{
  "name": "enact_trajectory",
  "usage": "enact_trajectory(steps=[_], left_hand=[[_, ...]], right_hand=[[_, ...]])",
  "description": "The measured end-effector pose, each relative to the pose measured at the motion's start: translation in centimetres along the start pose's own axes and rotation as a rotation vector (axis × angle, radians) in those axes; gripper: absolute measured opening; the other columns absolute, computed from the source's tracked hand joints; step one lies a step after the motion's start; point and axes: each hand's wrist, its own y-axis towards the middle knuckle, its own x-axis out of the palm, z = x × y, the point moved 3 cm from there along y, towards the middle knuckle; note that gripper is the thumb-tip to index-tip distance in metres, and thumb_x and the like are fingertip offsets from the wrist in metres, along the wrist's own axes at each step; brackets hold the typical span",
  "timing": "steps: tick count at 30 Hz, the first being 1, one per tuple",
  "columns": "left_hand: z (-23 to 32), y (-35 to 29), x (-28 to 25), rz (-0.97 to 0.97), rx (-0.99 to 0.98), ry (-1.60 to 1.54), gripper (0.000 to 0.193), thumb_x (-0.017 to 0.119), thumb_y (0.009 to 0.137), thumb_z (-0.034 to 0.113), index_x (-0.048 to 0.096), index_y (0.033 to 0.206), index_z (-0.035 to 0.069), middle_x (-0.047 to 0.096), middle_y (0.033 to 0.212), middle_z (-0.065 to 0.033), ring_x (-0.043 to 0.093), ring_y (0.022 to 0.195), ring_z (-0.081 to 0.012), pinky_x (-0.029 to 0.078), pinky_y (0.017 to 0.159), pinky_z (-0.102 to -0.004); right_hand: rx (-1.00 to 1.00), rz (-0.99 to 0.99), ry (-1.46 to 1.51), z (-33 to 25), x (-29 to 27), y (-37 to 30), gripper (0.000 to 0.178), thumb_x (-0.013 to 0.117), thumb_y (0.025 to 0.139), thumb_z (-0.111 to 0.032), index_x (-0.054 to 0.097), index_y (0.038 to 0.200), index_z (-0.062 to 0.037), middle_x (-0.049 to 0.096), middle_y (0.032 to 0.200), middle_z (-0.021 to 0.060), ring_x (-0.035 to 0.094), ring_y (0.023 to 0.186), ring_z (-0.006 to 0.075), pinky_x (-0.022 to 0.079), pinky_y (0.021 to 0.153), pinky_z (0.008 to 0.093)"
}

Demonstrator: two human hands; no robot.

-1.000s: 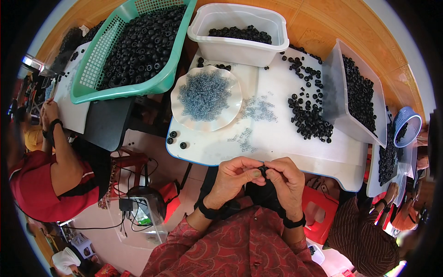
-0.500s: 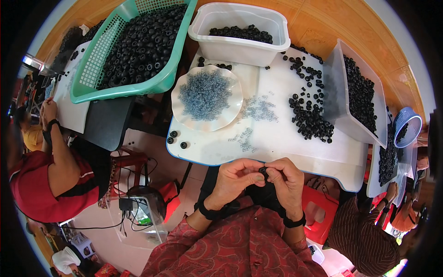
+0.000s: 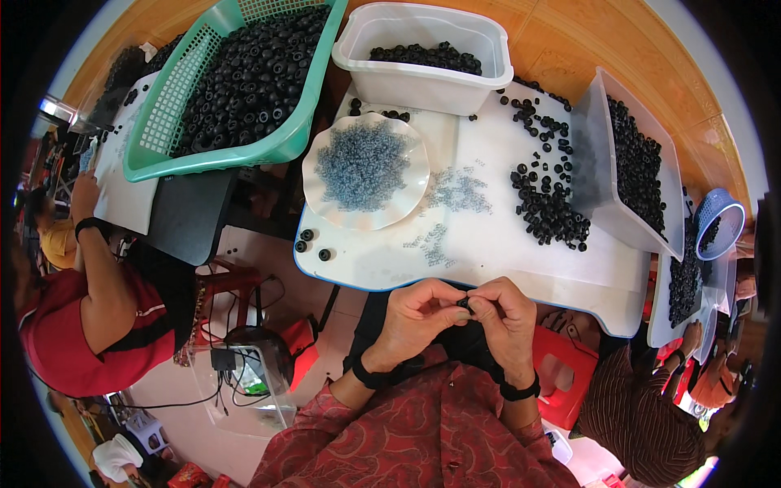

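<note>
nearest: patterned red shirt (image 3: 390,439), dark band (image 3: 370,374) on each wrist. left hand (image 3: 411,321) and right hand (image 3: 506,317) meet just short of the tabletop (image 3: 537,281), in front of its near edge. black part (image 3: 464,302) sits between them, small, mostly covered. thumb and forefinger of each hand pinch it, one pair per side; other fingers curl behind, partly hidden.

just changed: half a second ago the part's round, ringed end faced up; now a narrower dark side shows. it seems to have been turned in the grip. hands barely moved, so i judge the same piece is being worked, not yet let go. whether a clear bit is with it, cannot tell.

further in: a few black pieces (image 3: 325,254) by the left corner; wavy-edged plate (image 3: 366,221) heaped with clear bits (image 3: 364,163), more strewn to its right. beyond, right: loose black pile (image 3: 547,215), next to a clear bin (image 3: 592,163) of the same sort.

far: white bin (image 3: 423,93), part filled; green basket (image 3: 236,165), heaped black, upper left. at left, a co-worker's hand (image 3: 84,195) lies by another work surface.
</note>
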Motion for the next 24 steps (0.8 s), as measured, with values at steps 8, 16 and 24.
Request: enact_trajectory(steps=[8, 16, 24], left_hand=[[0.0, 0.3, 0.3, 0.068, -0.011, -0.037, 0.018, 0.069, 0.086, -0.006, 0.065, 0.104, -0.004, 0.07, 0.094, -0.0097, 0.068, 0.084, -0.0136, 0.057, 0.076, -0.0257], [-1.2, 0.5, -0.5, 0.166, -0.065, -0.229, 0.019, 0.067, 0.085, -0.01, 0.064, 0.103, -0.003, 0.069, 0.097, -0.012, 0.068, 0.089, -0.0177, 0.057, 0.083, -0.0305], [-1.1, 0.5, 0.0, 0.159, -0.143, -0.379, 0.016, 0.066, 0.087, -0.007, 0.064, 0.103, -0.002, 0.068, 0.097, -0.0093, 0.066, 0.091, -0.0146, 0.055, 0.083, -0.0259]], right_hand=[[-0.023, 0.035, -0.03, 0.0, 0.2, -0.2, 0.008, 0.064, 0.089, 0.004, 0.066, 0.097, 0.002, 0.063, 0.085, 0.0089, 0.063, 0.068, 0.0129, 0.05, 0.063, 0.0241], [-0.147, -0.023, -0.168, -1.7, 1.2, -0.4, 0.042, 0.066, 0.078, 0.012, 0.063, 0.118, -0.001, 0.054, 0.105, 0.0104, 0.061, 0.085, 0.0171, 0.052, 0.072, 0.027], [-0.237, 0.086, -0.291, -1.2, 2.1, -0.6, 0.042, 0.073, 0.072, 0.01, 0.065, 0.112, -0.0012, 0.054, 0.102, 0.0118, 0.061, 0.081, 0.0227, 0.052, 0.067, 0.0304]])
